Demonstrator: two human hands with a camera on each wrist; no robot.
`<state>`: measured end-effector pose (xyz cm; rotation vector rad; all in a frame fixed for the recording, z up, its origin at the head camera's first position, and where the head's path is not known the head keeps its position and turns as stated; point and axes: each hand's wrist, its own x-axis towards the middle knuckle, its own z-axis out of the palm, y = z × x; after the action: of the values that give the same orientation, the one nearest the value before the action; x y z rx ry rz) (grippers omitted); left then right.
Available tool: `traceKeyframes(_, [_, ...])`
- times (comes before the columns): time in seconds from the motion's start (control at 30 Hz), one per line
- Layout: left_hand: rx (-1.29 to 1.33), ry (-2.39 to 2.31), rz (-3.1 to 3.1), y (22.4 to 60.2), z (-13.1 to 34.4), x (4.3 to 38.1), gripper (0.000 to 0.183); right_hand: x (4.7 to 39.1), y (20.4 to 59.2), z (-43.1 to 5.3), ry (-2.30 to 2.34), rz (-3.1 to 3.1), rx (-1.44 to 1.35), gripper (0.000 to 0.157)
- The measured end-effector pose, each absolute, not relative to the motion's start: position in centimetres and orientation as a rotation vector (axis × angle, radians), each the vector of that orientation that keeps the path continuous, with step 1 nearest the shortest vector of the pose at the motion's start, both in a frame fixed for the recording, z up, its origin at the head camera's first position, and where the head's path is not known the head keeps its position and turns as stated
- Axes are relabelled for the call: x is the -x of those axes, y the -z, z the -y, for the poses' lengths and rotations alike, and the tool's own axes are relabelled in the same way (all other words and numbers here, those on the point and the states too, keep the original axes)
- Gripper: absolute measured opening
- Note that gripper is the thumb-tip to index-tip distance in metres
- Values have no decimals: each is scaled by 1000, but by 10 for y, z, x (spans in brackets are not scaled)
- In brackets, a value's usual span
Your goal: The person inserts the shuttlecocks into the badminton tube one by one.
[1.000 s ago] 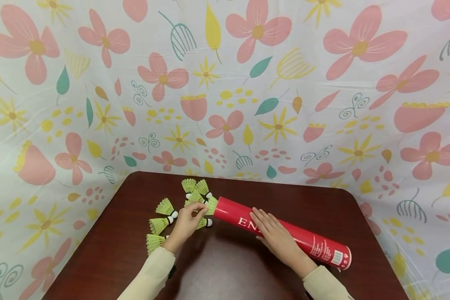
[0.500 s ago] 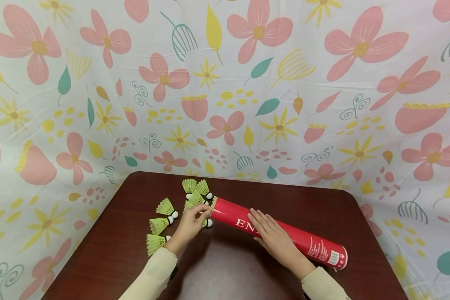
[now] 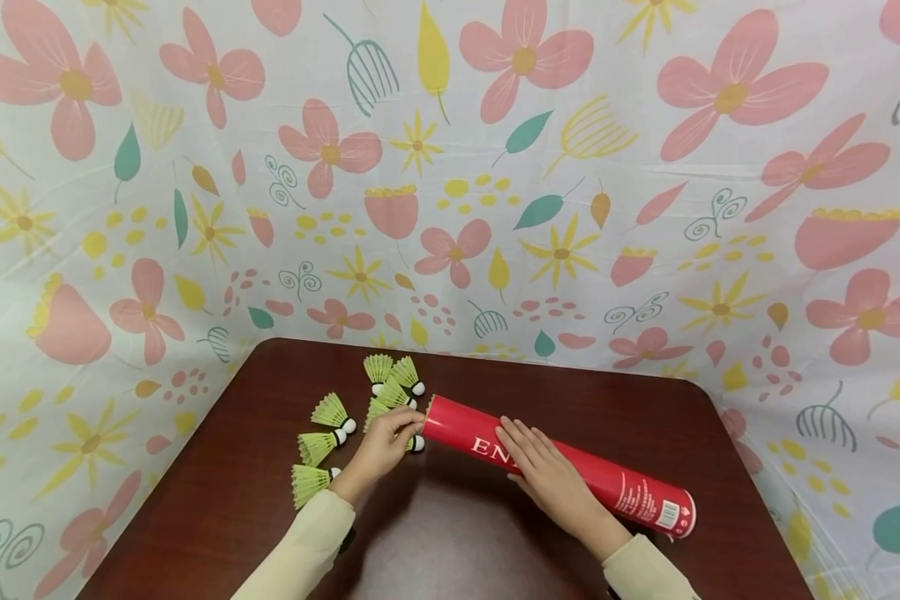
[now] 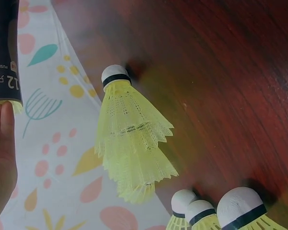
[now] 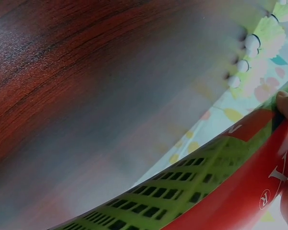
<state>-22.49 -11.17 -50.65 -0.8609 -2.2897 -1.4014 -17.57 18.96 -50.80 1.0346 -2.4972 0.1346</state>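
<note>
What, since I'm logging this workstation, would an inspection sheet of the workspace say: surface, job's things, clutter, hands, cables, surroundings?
Surface: dark reddish-brown table, with a glossy patch in front.
Job's things: red tube lying aslant; yellow-green shuttlecocks lie to its left.
Clutter: nothing plainly seen besides these.
Left hand: fingers at the tube's open end, where a yellow-green edge shows; whether they pinch it is unclear.
Right hand: lies across the tube, holding it.
Cables: nothing seen.
Surroundings: floral cloth behind the table and at both sides.
</note>
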Motion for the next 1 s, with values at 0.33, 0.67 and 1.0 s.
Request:
traceKeyframes(0.33, [855, 1498, 2296, 486, 111, 213, 15, 177, 507, -188, -146, 2508, -1041, 98])
traceKeyframes(0.67, [735, 1495, 2288, 507, 122, 224, 16, 177, 509, -188, -152, 2516, -1044, 99])
traceKeyframes(1.0, [518, 1457, 2291, 518, 138, 222, 15, 176, 511, -191, -159, 2514, -1023, 100])
